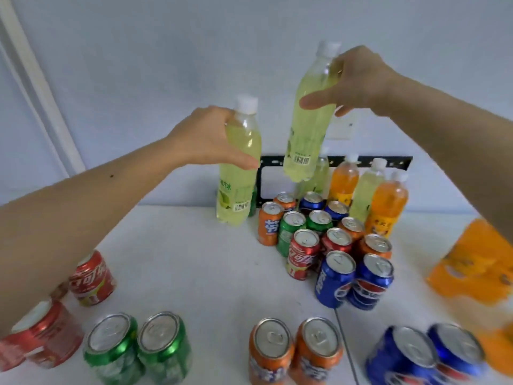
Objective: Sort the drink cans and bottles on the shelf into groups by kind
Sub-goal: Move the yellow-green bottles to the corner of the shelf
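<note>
My left hand (202, 137) grips a yellow-green lime soda bottle (238, 176) around its upper body, its base just above the white shelf (180, 259). My right hand (358, 79) holds a second lime bottle (308, 126) by its neck, lifted high and tilted over the mixed cluster of cans (324, 240). Behind that cluster stand two orange bottles (342, 182) and more lime bottles (366, 193). Along the front edge stand pairs of red cans (91, 279), green cans (138, 348), orange cans (294, 351) and blue cans (424, 357).
Blurred orange bottles (472, 262) lie close at the right edge. A black metal bracket (347, 162) runs along the pale wall behind the bottles. Open shelf surface lies in the middle between the front rows and the cluster.
</note>
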